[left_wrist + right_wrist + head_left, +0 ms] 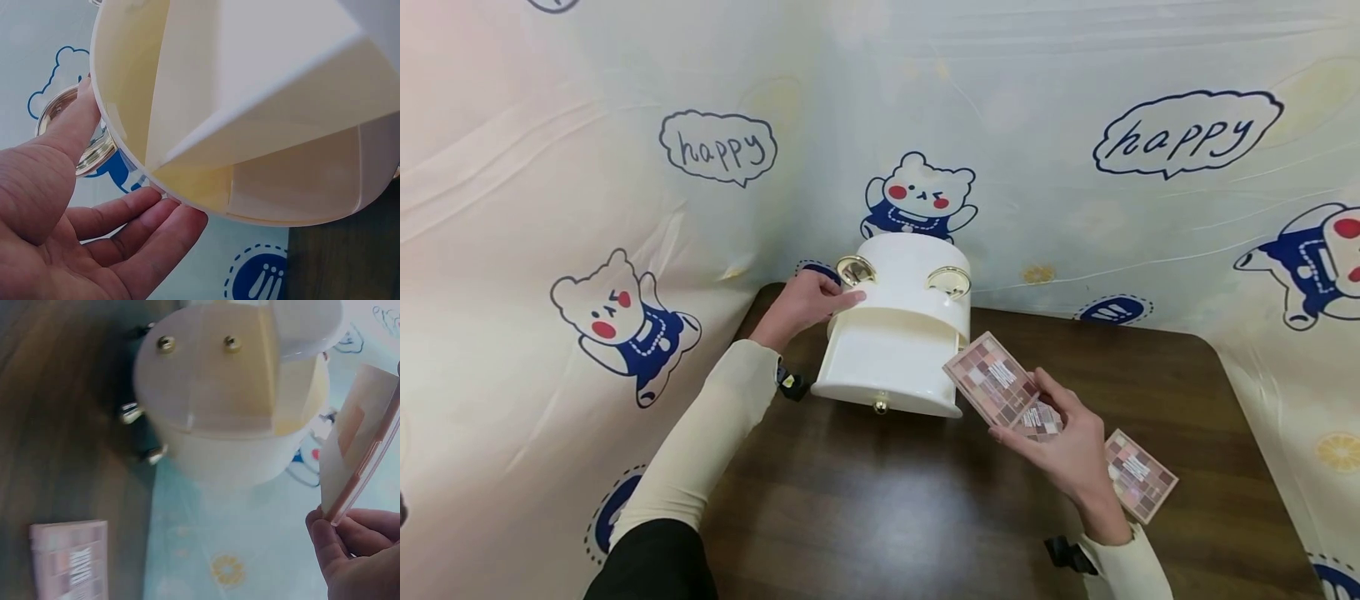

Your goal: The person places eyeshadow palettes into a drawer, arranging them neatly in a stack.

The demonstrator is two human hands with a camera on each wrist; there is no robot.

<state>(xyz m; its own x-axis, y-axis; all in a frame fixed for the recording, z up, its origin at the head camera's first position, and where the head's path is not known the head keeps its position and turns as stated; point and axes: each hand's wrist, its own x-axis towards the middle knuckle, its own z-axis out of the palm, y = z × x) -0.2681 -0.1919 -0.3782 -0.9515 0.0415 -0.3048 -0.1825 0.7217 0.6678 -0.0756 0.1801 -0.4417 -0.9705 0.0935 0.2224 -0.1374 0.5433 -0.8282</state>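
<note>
A white rounded storage box (906,262) with gold rings stands at the back of the table. Its lower drawer (887,367), with a small gold knob, is pulled out. My left hand (801,308) grips the box's left side, with the thumb on the front and the fingers round the side. To the right of the drawer, my right hand (1063,446) pinches an eyeshadow palette (992,379) with its squares facing up. A second palette (1040,421) shows between the thumb and fingers; whether it is held or lies below, I cannot tell.
Another palette (1141,475) lies on the dark wooden table (895,517), right of my right wrist. Printed cloth (1022,192) with bears and lettering hangs behind and beside the table.
</note>
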